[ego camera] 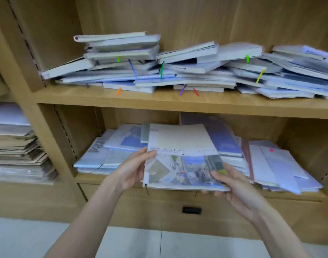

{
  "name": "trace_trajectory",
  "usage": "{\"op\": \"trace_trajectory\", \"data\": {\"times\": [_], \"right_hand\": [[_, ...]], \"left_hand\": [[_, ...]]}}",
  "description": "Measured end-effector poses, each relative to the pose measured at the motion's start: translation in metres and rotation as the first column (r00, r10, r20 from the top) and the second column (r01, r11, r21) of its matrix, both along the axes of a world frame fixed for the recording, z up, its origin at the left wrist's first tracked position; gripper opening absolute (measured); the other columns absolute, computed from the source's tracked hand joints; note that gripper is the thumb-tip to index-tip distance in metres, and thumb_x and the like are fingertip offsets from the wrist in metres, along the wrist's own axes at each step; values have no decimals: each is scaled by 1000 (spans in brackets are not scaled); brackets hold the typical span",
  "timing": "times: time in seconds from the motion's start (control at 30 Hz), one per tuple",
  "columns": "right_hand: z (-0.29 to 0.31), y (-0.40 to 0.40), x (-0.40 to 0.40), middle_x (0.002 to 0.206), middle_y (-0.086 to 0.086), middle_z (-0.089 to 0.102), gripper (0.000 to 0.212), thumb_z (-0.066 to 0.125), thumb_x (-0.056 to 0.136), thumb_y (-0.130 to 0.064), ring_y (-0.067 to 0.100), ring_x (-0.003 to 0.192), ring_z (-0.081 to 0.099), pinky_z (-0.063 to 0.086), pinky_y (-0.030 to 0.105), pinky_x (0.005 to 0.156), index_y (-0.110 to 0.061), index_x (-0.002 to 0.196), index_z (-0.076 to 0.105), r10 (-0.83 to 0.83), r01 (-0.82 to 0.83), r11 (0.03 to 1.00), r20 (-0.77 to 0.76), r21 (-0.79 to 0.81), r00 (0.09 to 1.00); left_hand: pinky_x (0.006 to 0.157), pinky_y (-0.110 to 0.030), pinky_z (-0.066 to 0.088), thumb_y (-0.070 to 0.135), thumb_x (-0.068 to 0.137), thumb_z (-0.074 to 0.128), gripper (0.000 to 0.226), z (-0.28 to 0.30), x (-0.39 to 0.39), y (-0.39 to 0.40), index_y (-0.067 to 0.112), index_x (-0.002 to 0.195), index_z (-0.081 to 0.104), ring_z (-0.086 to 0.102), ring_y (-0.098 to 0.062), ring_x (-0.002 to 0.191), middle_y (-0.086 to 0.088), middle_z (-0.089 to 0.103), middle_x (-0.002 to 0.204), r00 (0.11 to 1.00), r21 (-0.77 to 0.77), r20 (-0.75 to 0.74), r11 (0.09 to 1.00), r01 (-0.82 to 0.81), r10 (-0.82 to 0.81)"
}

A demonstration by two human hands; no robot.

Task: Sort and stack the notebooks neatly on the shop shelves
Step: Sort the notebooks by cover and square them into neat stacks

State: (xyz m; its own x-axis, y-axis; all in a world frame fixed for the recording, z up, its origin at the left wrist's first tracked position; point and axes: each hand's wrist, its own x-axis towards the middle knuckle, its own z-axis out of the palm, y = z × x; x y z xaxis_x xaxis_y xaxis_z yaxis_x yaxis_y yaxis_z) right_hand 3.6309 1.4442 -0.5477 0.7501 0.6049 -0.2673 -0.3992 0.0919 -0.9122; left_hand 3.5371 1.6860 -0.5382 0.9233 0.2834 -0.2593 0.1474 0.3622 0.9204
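- Head view looks down at a wooden shelf unit (178,103), with both bare hands raised in front of its lower shelf.
- The left hand (130,169) grips the left edge of a notebook (183,157), thumb on the cover and the fingers hidden beneath.
- The right hand (232,183) holds the same notebook at its near right corner, thumb lying on top and the fingertips curled under the edge.
- That notebook has a cream upper half, a printed band across the middle and a street photograph on the lower half; it is held roughly level, just above the front of the lower shelf, and a dark ribbon hangs from its near left corner.
- Behind and beneath it, the lower-shelf notebooks (267,164) lie spread in loose, overlapping heaps, mostly blue, white and purple covers.
- On the upper shelf, a disorderly pile of notebooks (159,71) runs across its width, many tilted, with coloured ribbon markers sticking out of the edges.
- In the neighbouring bay to the left sits a stack of papers (16,146); it is blurred, so perhaps flat packets rather than books.
- Below the lower shelf is a drawer front with a dark handle (191,210).
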Motion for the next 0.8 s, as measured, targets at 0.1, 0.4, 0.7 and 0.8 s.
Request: {"op": "trace_trajectory", "data": {"times": [0.1,0.4,0.7,0.8], "right_hand": [[5,35,-9,129,13,57,69,63,82,-10,37,87,69,58,31,56,-16,143,32,12,-12,996,-5,85,1000],[10,214,-18,147,3,28,66,50,96,-10,32,93,68,57,32,71,-19,148,12,170,-154,979,-118,133,978],[-65,207,-1,128,12,52,47,62,85,-22,29,122,45,34,33,100,-3,127,50,769,333,592,638,-734,38],[-85,210,9,104,10,66,72,89,43,-27,26,96,65,52,30,81,-4,107,66,768,459,602,631,-653,-109]], "left_hand": [[61,-27,57,12,90,50,25,-5,-22,22,21,112,60,70,-15,85,-2,72,101,995,-111,90,993,-37,47],[78,-24,56,8,93,49,35,-27,-73,122,13,128,50,66,-16,89,-5,64,110,798,-147,147,811,-567,585],[99,-38,43,1,89,55,54,-89,-66,127,15,138,34,50,-21,110,-4,46,123,653,290,47,615,-733,756],[98,-34,39,6,90,55,58,-93,-67,117,17,142,32,49,-15,105,2,47,127,694,530,68,563,-634,717]]}}
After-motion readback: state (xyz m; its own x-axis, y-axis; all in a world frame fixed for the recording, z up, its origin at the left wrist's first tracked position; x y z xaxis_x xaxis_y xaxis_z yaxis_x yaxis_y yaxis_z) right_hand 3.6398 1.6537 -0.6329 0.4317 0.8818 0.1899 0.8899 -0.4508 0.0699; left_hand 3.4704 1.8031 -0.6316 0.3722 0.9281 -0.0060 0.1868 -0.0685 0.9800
